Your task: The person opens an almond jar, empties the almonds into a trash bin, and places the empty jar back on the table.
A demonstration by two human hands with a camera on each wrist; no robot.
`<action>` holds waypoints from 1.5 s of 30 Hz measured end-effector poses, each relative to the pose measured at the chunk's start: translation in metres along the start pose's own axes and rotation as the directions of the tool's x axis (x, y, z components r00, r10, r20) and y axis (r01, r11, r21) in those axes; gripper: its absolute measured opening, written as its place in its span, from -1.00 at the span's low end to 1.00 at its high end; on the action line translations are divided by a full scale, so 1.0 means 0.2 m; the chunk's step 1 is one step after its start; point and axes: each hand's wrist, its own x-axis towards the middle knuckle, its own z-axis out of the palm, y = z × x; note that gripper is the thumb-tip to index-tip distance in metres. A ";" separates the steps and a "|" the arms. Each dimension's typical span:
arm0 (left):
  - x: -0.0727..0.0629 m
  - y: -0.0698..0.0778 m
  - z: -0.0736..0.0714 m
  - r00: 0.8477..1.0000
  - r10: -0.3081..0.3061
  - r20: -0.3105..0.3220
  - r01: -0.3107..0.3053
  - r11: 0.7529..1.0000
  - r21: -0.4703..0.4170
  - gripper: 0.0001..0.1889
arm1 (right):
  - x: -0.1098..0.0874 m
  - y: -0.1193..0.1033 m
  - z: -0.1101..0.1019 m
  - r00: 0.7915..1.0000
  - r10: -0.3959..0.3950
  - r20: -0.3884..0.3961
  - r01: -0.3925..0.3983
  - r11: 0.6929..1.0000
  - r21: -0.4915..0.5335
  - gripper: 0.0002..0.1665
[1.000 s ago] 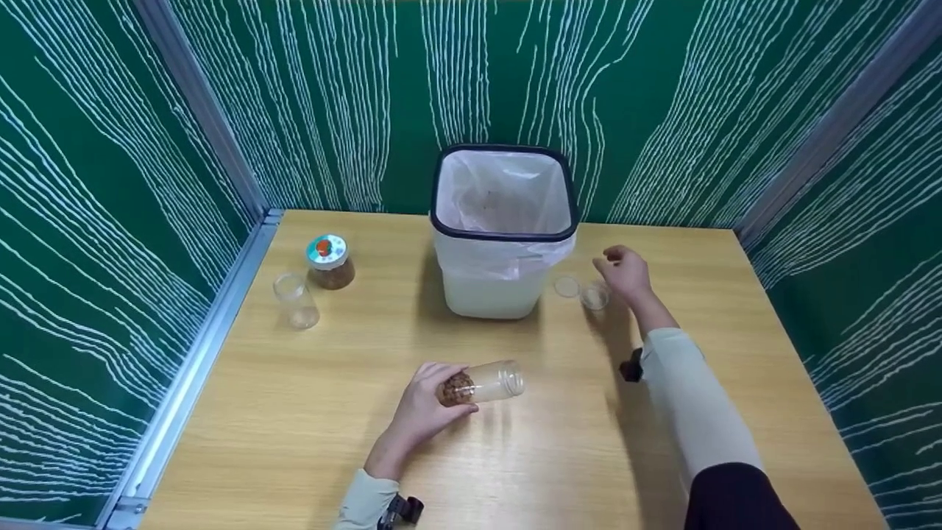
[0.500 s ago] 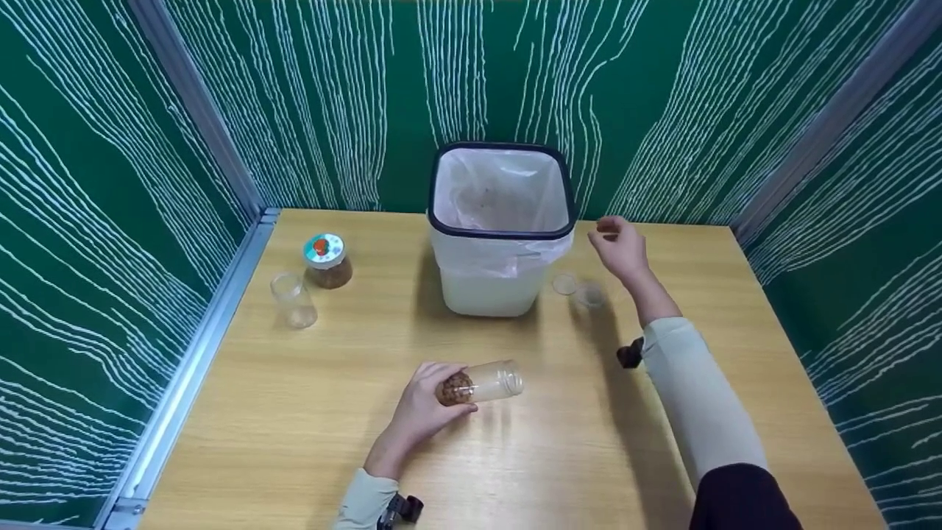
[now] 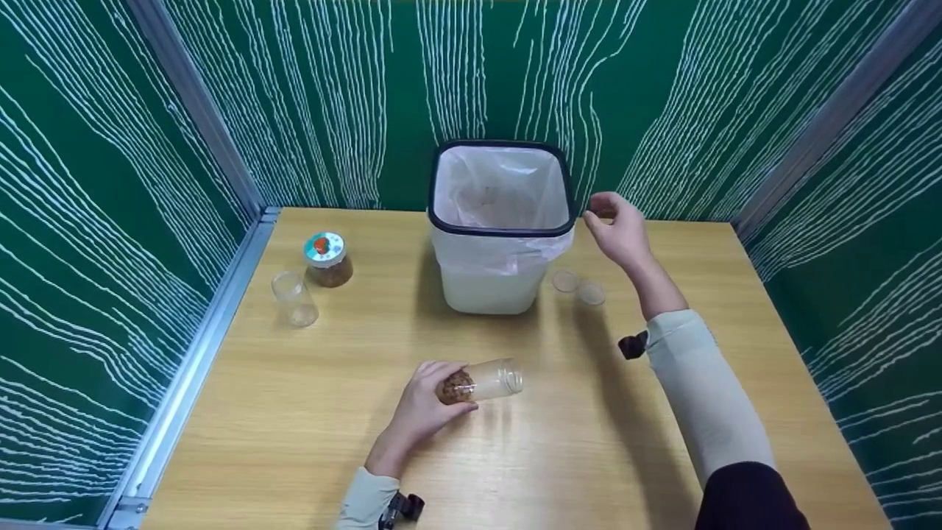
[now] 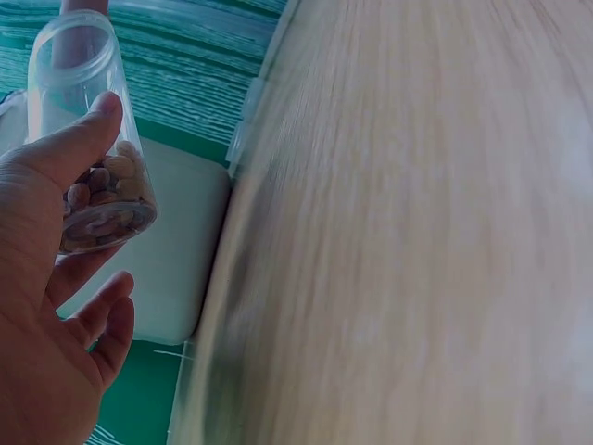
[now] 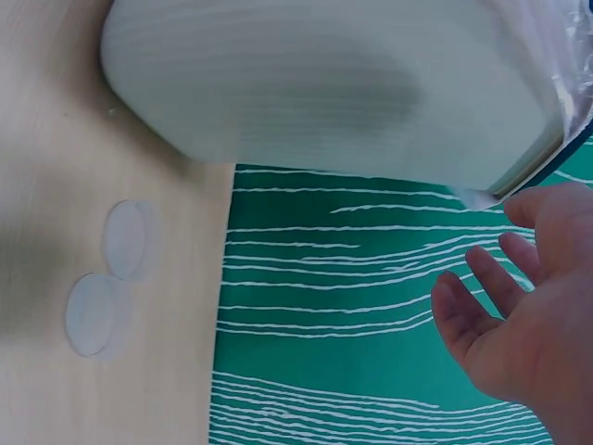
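Observation:
My left hand point(image 3: 425, 408) grips a clear plastic jar point(image 3: 493, 380) near its base. The jar leans on its side above the table, its uncapped mouth facing right. Brown nut-like pieces point(image 4: 125, 176) lie in its bottom end, clearer in the left wrist view. My right hand point(image 3: 622, 230) is raised beside the right rim of a white bin point(image 3: 482, 291), which has a black rim and a clear liner. Its fingers are loosely curled, and no object shows between them. Whether its fingertips touch the rim, I cannot tell. Two clear round lids point(image 3: 565, 280) lie on the table below that hand.
At the left of the table point(image 3: 294, 412) stand a clear jar point(image 3: 294, 299) and a jar of brown contents point(image 3: 329, 261) with a patterned lid. Green walls with white lines point(image 3: 662, 88) enclose the table at the back and both sides.
My right hand has risen away from the lids toward the back, up beside the bin's rim. The left hand and its jar have stayed in place.

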 end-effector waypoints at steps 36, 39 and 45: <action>-0.03 0.01 0.00 0.999 -0.040 0.008 0.040 0.999 0.003 -0.35 | -0.08 -0.33 -0.04 0.956 0.210 0.204 -0.260 0.929 0.264 -0.27; -0.03 0.01 0.00 0.999 -0.036 0.008 0.036 0.999 0.006 -0.35 | -0.08 -0.34 -0.02 0.951 0.215 0.224 -0.268 0.932 0.244 -0.24; -0.01 0.01 -0.01 0.999 -0.037 0.010 0.037 0.999 0.012 -0.34 | -0.07 -0.37 -0.03 0.934 0.220 0.280 -0.297 0.916 0.271 -0.26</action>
